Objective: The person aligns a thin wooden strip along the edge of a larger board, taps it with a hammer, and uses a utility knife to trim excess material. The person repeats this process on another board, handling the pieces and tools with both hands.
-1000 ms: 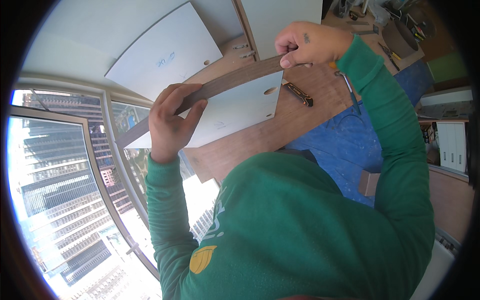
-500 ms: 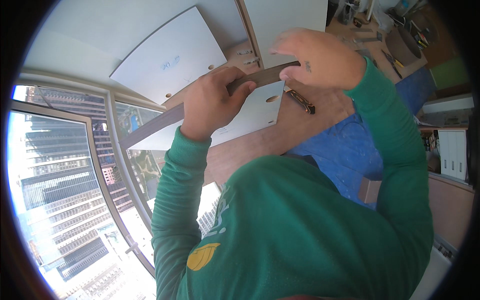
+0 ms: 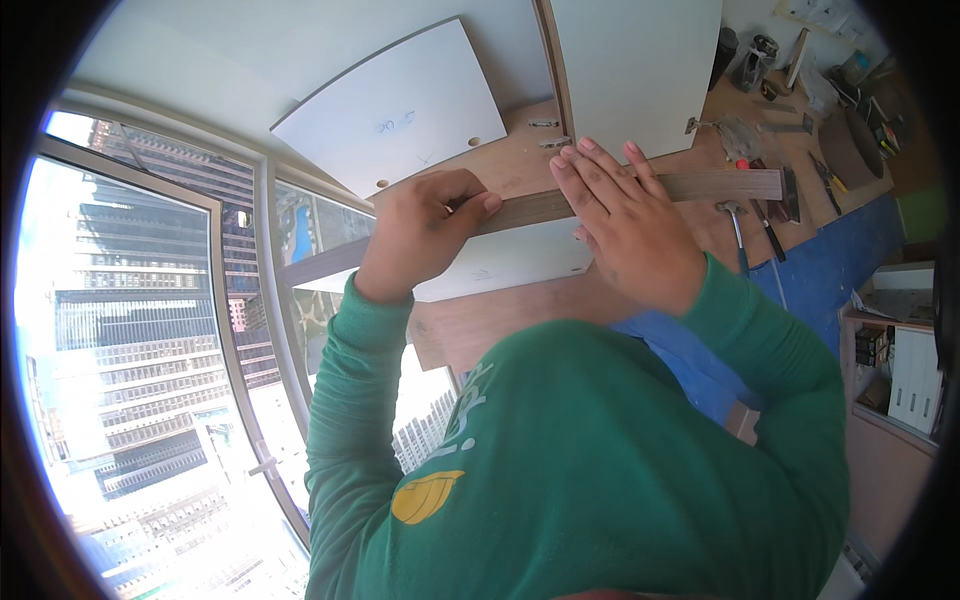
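Note:
A long, narrow brown wood-grain strip (image 3: 725, 185) runs across the view along the upper edge of a white panel (image 3: 510, 258). My left hand (image 3: 415, 235) is closed round the strip left of its middle, thumb on the near side and fingers curled over. My right hand (image 3: 635, 235) lies flat across the strip farther right, its fingers stretched out. Past that hand the strip's right end reaches over the tools on the worktop. How the strip is joined to the panel cannot be made out.
A wooden worktop (image 3: 520, 300) carries another white panel (image 3: 400, 110) with round holes, metal hinges (image 3: 545, 124), a hammer (image 3: 731, 208) and pliers (image 3: 828, 183). A blue sheet (image 3: 840, 250) covers the right side. An open window (image 3: 210, 300) stands at my left, high above buildings.
My right hand has come down and toward me, flattening onto the strip. More of the strip's right end now shows. The view has shifted, and the utility knife is out of sight.

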`<action>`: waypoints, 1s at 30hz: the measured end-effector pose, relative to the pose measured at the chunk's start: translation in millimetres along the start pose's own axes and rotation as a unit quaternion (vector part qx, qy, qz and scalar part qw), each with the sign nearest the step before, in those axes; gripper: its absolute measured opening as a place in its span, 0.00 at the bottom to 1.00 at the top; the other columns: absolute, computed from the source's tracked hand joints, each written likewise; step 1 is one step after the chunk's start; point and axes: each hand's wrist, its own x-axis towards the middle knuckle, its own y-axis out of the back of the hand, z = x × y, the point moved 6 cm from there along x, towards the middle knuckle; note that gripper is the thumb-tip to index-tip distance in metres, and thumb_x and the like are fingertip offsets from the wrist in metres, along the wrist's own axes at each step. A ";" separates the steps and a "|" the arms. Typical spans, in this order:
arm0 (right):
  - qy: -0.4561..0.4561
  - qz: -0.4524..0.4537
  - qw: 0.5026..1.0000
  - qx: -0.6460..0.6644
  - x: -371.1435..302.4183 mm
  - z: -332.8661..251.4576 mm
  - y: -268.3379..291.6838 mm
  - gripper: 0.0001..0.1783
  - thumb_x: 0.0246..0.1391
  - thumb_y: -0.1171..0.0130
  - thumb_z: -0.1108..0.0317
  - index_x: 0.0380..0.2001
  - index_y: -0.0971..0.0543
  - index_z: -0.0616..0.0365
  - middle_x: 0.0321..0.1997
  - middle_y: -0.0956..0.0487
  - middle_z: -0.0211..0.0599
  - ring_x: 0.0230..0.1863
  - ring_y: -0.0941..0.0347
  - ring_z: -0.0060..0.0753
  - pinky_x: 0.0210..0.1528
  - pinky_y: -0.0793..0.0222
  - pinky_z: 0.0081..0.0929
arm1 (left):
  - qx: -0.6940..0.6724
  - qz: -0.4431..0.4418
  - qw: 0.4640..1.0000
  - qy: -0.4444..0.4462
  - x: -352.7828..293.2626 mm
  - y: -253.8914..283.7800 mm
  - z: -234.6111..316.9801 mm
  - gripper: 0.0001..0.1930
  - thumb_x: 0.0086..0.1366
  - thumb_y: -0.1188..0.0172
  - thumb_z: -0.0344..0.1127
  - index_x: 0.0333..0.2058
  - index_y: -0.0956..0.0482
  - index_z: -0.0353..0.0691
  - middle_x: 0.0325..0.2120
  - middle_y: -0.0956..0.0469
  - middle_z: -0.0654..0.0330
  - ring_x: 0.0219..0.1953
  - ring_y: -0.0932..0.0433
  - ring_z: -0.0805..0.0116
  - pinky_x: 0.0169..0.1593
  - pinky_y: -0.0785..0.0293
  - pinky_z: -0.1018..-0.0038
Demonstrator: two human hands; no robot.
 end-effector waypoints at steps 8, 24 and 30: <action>-0.002 0.072 0.995 0.073 5.6 -4.3 14.0 0.24 0.69 0.42 0.63 0.63 0.24 0.64 0.63 0.21 0.47 0.72 0.31 0.48 0.79 0.46 0.56 | 0.102 0.121 0.977 0.141 -51.7 105.8 -90.2 0.17 0.73 0.34 0.44 0.31 0.15 0.34 0.23 0.20 0.57 0.26 0.26 0.69 0.35 0.28 0.68; -0.132 -0.055 0.957 0.251 39.3 11.0 12.9 0.09 0.64 0.35 0.64 0.37 0.15 0.59 0.26 0.19 0.41 0.30 0.24 0.49 0.35 0.31 0.43 | 0.207 0.156 0.959 -0.112 -38.1 15.9 -9.1 0.13 0.75 0.39 0.40 0.32 0.15 0.40 0.28 0.15 0.59 0.33 0.18 0.54 0.45 0.26 0.61; -0.032 0.105 0.987 0.115 53.1 -39.4 8.3 0.16 0.70 0.39 0.56 0.31 0.19 0.55 0.27 0.20 0.36 0.30 0.24 0.45 0.35 0.34 0.45 | 0.273 0.125 0.947 -0.115 -36.1 5.6 -14.3 0.14 0.75 0.39 0.45 0.32 0.16 0.43 0.27 0.18 0.61 0.31 0.19 0.55 0.42 0.28 0.60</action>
